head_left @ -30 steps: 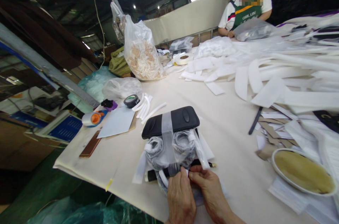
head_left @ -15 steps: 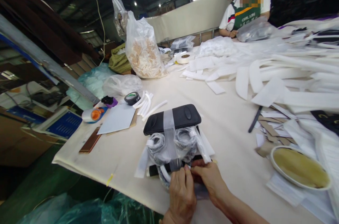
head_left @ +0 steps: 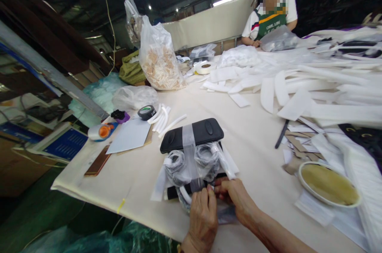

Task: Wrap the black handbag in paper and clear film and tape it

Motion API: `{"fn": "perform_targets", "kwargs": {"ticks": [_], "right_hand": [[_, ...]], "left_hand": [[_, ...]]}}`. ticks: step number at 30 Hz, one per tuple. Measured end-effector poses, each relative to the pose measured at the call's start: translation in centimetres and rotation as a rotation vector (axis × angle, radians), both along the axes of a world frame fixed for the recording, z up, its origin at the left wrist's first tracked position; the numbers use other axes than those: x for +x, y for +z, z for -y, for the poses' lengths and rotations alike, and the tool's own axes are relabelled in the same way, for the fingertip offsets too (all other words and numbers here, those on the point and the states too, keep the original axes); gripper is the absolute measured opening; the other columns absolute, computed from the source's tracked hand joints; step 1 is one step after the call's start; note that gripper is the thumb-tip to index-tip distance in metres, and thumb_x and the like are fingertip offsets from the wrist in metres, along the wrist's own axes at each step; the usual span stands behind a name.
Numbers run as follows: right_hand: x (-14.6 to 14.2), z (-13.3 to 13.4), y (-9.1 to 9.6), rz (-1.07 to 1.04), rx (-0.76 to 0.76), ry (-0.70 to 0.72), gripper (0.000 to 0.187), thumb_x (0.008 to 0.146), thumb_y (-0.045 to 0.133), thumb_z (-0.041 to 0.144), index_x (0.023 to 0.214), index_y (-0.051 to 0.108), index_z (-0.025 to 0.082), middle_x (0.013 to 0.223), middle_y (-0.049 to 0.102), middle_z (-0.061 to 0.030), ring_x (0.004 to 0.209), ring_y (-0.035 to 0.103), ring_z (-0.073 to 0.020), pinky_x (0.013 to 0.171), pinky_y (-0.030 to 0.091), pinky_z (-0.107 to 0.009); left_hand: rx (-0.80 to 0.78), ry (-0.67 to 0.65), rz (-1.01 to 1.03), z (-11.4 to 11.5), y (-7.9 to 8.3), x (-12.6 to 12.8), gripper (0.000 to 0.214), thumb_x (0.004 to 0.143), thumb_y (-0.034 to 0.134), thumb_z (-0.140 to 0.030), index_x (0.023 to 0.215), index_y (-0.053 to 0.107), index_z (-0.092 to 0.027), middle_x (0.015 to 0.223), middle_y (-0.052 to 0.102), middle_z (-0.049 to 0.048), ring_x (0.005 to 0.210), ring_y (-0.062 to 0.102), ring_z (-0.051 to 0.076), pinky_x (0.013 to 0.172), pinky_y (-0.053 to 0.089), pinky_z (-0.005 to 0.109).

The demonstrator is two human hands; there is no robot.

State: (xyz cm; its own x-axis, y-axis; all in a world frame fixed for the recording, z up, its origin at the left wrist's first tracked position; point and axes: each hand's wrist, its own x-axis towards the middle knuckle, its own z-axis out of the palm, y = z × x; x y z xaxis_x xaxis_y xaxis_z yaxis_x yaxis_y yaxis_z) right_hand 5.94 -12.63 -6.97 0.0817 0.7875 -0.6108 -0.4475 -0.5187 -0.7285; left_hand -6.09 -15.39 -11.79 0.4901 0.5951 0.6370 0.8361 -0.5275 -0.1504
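Observation:
On the table lies a bundle: a flat black padded piece (head_left: 205,131) with two oval marks, a translucent strip (head_left: 188,143) around its middle, and plastic-wrapped coils (head_left: 174,161) below it. White foam pieces (head_left: 225,165) stick out at the sides. A black roll-like part (head_left: 172,193) crosses the bundle's near end. There my left hand (head_left: 204,213) is closed, thumb and fingers pinched together. My right hand (head_left: 234,193) pinches just beside it, the fingertips almost meeting. A small whitish bit shows between them; what they grip is mostly hidden. Clear film (head_left: 226,215) lies under my right hand.
Black tape (head_left: 147,112), white foam rods (head_left: 162,119), a pale sheet (head_left: 128,135) and a brown block (head_left: 97,161) lie to the left. Rightward are foam strips (head_left: 298,93), a black tool (head_left: 281,133) and an oval dish (head_left: 330,184). Across the table stands a person (head_left: 270,22).
The camera view has shifted slightly, moving the surroundings left in the picture. My hands stay at the bundle's near end, with the right fingers curled in a little more.

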Motion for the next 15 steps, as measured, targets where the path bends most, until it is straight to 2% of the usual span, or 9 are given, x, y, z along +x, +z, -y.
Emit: {"fn": "perform_targets", "kwargs": {"ticks": [5, 8, 10, 13, 15], "right_hand": [[-0.2, 0.1, -0.7, 0.024, 0.019, -0.008, 0.019, 0.043, 0.048, 0.011, 0.055, 0.063, 0.012, 0.045, 0.058, -0.0020, 0.042, 0.043, -0.0087, 0.041, 0.028, -0.020], [-0.2, 0.9, -0.2, 0.003, 0.028, 0.031, 0.018, 0.047, 0.053, 0.013, 0.062, 0.063, 0.012, 0.051, 0.062, -0.0033, 0.046, 0.049, -0.0107, 0.043, 0.032, -0.020], [0.8, 2.0, 0.3, 0.009, 0.025, 0.057, 0.023, 0.050, 0.059, 0.017, 0.072, 0.063, 0.013, 0.059, 0.065, -0.0042, 0.054, 0.056, -0.0141, 0.046, 0.037, -0.021], [5.1, 4.3, 1.2, 0.146, 0.114, 0.074, 0.032, 0.056, 0.065, 0.028, 0.085, 0.063, 0.016, 0.075, 0.069, -0.0060, 0.064, 0.061, -0.0182, 0.053, 0.043, -0.025], [10.0, 6.1, 1.9, 0.366, 0.199, -0.047, 0.038, 0.058, 0.067, 0.038, 0.090, 0.063, 0.017, 0.086, 0.069, -0.0072, 0.074, 0.061, -0.0204, 0.063, 0.046, -0.028]], "left_hand": [[-0.032, 0.014, 0.175, 0.0, 0.0, 0.3, 0.023, 0.085, 0.036, -0.003, 0.100, 0.054, -0.004, 0.076, 0.059, 0.0100, 0.070, 0.057, 0.017, 0.062, 0.045, 0.029], [-0.061, 0.049, 0.271, -0.2, 0.1, 0.6, 0.020, 0.087, 0.036, -0.005, 0.096, 0.055, -0.007, 0.071, 0.059, 0.0064, 0.066, 0.058, 0.015, 0.059, 0.043, 0.026], [-0.058, 0.062, 0.283, -0.3, 0.3, 0.8, 0.020, 0.088, 0.036, -0.006, 0.094, 0.055, -0.009, 0.069, 0.060, 0.0050, 0.063, 0.058, 0.014, 0.057, 0.042, 0.026], [-0.037, 0.048, 0.303, -0.2, 0.8, 1.0, 0.019, 0.088, 0.037, -0.008, 0.093, 0.055, -0.010, 0.070, 0.062, 0.0042, 0.063, 0.058, 0.012, 0.059, 0.043, 0.024], [0.000, 0.020, 0.280, 0.0, 0.9, 0.5, 0.017, 0.088, 0.040, -0.010, 0.093, 0.056, -0.009, 0.073, 0.064, 0.0057, 0.065, 0.060, 0.013, 0.062, 0.044, 0.025]]}}
